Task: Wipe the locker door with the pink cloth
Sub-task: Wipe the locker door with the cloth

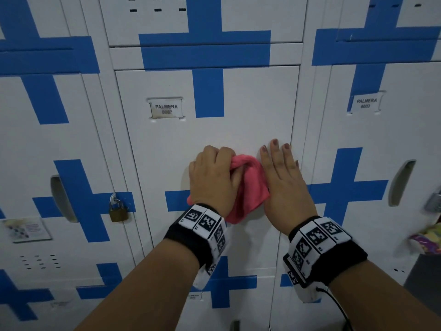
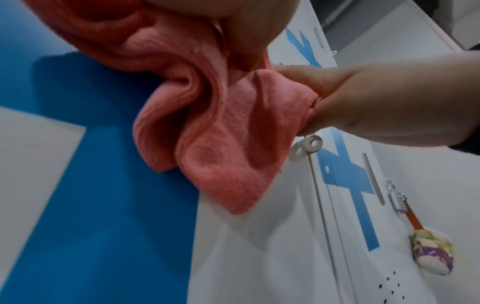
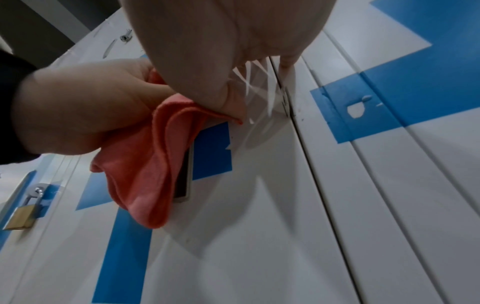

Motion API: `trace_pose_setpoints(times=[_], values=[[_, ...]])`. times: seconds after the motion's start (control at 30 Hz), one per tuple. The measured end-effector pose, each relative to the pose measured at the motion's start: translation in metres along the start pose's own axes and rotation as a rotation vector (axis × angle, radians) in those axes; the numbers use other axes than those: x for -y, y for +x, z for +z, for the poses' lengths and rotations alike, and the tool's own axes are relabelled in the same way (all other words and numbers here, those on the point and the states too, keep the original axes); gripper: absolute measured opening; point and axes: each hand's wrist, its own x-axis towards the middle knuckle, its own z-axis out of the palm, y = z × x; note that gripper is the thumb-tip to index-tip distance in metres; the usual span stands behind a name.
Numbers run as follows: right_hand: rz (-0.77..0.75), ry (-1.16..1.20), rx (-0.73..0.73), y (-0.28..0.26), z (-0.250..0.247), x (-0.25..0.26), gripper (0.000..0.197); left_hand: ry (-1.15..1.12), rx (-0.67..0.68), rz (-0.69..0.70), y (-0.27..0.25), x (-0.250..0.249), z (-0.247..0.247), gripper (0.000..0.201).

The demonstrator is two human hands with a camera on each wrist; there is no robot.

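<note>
One pink cloth (image 1: pixel 248 187), two hands, one padlock (image 1: pixel 118 210) (brass).

You are standing in a staff locker room: a bank of white metal lockers (image 1: pixel 250 103) with blue tape crosses (image 1: pixel 207 53) fills the head view. Name cards (image 1: pixel 166 109) reading PALMERA with numbers sit at centre and upper right, a brass padlock (image 1: pixel 117 211) hangs at lower left, and vent slots (image 1: pixel 156 4) line the top edge.

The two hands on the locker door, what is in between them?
The pink cloth. In the head view the left hand grips it bunched, and it hangs beside the right hand, pressed flat on the locker door.
</note>
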Motion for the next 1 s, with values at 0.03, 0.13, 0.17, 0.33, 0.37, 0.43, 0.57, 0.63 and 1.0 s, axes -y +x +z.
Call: trace_pose_setpoints(times=[0.03, 0.13, 0.17, 0.33, 0.37, 0.43, 0.57, 0.63, 1.0], values=[[0.000, 0.001, -0.005, 0.000, 0.000, 0.001, 0.064, 0.003, 0.000, -0.016, 0.000, -0.003, 0.001, 0.020], [-0.003, 0.007, -0.013, -0.001, 0.000, 0.000, 0.064, 0.048, 0.036, 0.026, -0.006, -0.006, 0.004, 0.022], [-0.004, 0.004, -0.014, -0.001, 0.000, -0.001, 0.065, 0.066, 0.050, 0.064, -0.010, -0.004, 0.005, 0.022], [0.000, -0.025, 0.000, -0.001, -0.001, -0.001, 0.074, 0.146, 0.095, 0.168, -0.031, 0.008, 0.011, 0.023], [0.004, -0.019, 0.008, -0.001, -0.001, 0.000, 0.075, 0.155, 0.100, 0.177, -0.034, 0.009, 0.012, 0.022], [0.012, -0.014, 0.016, -0.002, -0.002, 0.001, 0.077, 0.169, 0.113, 0.206, -0.041, 0.009, 0.014, 0.021], [0.019, -0.023, 0.001, -0.002, 0.000, 0.000, 0.089, 0.217, 0.150, 0.264, -0.055, 0.014, 0.020, 0.021], [0.022, -0.036, -0.004, -0.002, 0.000, 0.000, 0.095, 0.237, 0.165, 0.282, -0.059, 0.017, 0.021, 0.022], [0.034, -0.012, 0.056, -0.002, -0.002, 0.005, 0.076, 0.141, 0.027, 0.221, -0.041, 0.048, -0.005, 0.019]])
